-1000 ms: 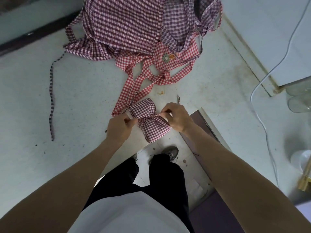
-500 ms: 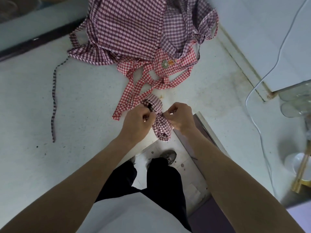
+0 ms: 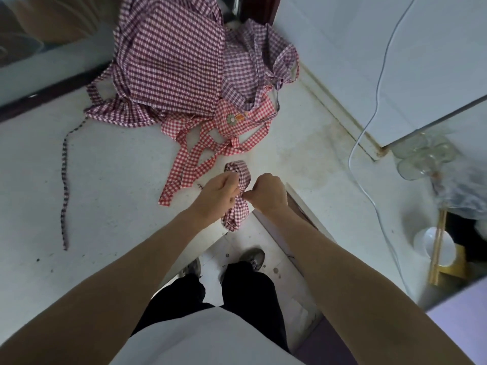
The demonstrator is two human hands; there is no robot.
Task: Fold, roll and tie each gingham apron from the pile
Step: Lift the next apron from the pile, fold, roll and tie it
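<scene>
A pale, scuffed counter (image 3: 79,180) fills the view, and the person stands in the notch where its near edge steps back, with the floor and a shoe showing below. Over that near edge the rolled apron (image 3: 238,196) is held up between both hands, its lower end hanging past the counter edge and its upper end poking above the knuckles. The left hand (image 3: 218,192) is curled tight around the roll's waist, and the right hand (image 3: 267,193) is closed in a fist just beside it, probably pinching the tie, though the strap itself is hidden by the fingers. Holding the bundle clear of the counter likely leaves room to draw the tie round and pull a knot snug. The pile of aprons (image 3: 184,69) lies toward the far edge, within reach for the next one, its red straps trailing toward the hands. A loose dark strap (image 3: 64,185) lies well apart, toward the counter's left side. A white cable (image 3: 369,122) runs along the right side.
</scene>
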